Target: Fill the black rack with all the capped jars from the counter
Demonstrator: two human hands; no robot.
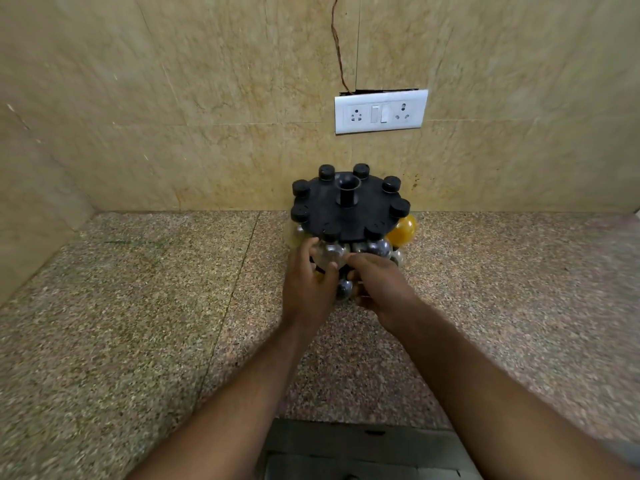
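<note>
A round black rack (360, 206) with a central post stands on the speckled counter against the wall. Several black-capped jars hang around its rim. One on the right holds yellow powder (403, 232). At the front, a clear round jar (330, 252) sits under its black cap, and my left hand (310, 284) cups it from the left. My right hand (379, 289) is beside it, fingers curled around a lower jar (344, 289) that is mostly hidden. Both hands touch jars at the rack's front.
A white switch and socket plate (381, 112) is on the beige wall above the rack. The granite counter (138, 306) stretches left and right. A side wall closes off the left. The counter's front edge (346, 422) is below my arms.
</note>
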